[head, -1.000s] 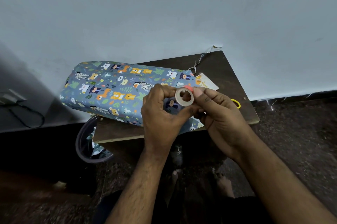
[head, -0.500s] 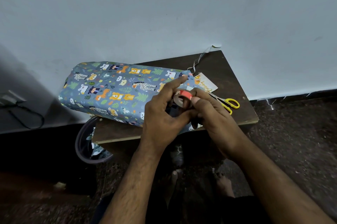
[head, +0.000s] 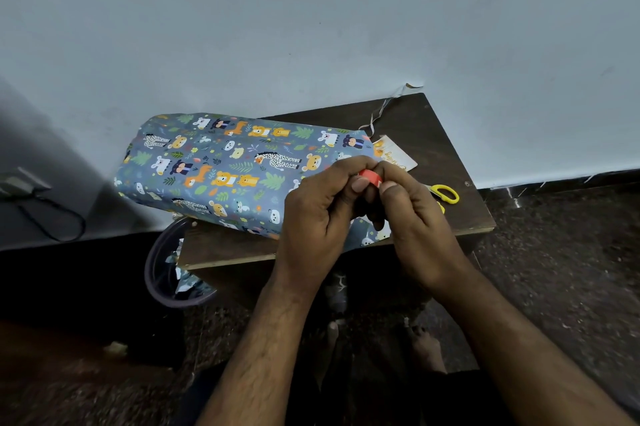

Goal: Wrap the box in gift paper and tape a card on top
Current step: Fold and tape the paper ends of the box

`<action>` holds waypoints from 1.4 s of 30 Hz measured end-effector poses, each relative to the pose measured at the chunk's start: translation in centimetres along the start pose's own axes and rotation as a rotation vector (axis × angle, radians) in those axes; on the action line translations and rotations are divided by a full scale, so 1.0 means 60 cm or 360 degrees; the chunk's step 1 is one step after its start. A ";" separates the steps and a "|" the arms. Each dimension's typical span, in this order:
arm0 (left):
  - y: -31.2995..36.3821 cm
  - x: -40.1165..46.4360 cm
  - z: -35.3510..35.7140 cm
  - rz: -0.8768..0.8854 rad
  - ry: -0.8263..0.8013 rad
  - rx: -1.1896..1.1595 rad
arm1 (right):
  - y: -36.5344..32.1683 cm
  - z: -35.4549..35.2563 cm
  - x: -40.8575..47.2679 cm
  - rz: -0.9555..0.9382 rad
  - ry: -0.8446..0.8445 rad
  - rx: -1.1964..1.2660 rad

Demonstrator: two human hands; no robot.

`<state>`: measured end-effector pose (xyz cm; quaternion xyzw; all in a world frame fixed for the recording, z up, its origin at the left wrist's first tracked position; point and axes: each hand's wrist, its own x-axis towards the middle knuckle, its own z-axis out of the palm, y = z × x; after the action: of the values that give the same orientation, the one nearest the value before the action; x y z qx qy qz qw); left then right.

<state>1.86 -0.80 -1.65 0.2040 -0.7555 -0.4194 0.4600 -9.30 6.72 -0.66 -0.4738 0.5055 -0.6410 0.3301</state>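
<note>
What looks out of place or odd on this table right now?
The wrapped box sticks out past the left edge of the small table, above a bin of paper scraps. A thin ribbon trails up the wall. Nothing looks spilled or torn.

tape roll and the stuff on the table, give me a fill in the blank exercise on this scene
1. Both hands, left hand and right hand, hold the ____ tape roll.
2. The wrapped box lies on the dark wooden ____.
3. The scissors have ____ handles.
4. The card lies on the table, to the ____ of the box.

Missing words: red; table; yellow; right
</note>
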 end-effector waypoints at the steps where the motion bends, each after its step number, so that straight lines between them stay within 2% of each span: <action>1: 0.000 -0.001 0.000 -0.0018 0.0013 -0.0027 | 0.003 0.002 0.000 0.0005 0.0014 0.0012; 6: -0.010 -0.001 0.000 -0.0098 0.0054 -0.0187 | 0.002 0.003 0.003 0.0044 0.0026 0.0096; 9: -0.013 0.000 -0.005 -0.0068 0.0081 -0.0100 | 0.000 -0.007 0.005 0.0289 -0.0120 0.0306; 11: -0.009 0.000 -0.004 -0.0043 0.0032 -0.0132 | 0.000 -0.009 0.004 0.0387 -0.0087 0.0434; 14: -0.008 0.002 -0.002 0.0014 0.0030 -0.0076 | 0.001 -0.004 0.004 0.0308 -0.0019 0.0419; 18: -0.009 0.002 0.001 -0.0055 0.0058 -0.0264 | 0.000 -0.002 0.005 0.0266 -0.0029 0.0441; 26: -0.017 -0.002 0.002 -0.0132 0.0134 -0.0237 | 0.006 0.006 0.003 0.0212 0.0033 0.0310; 34: -0.021 -0.002 0.003 -0.0184 0.0182 -0.0305 | 0.007 0.015 0.004 0.0135 0.0013 0.0355; 42: -0.014 -0.001 0.007 -0.0211 0.0176 -0.0397 | 0.010 0.020 0.001 0.0181 0.0067 0.0274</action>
<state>1.46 -1.05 -2.44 0.2175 -0.6560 -0.5275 0.4941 -8.24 6.12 -1.19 -0.4005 0.4815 -0.6722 0.3949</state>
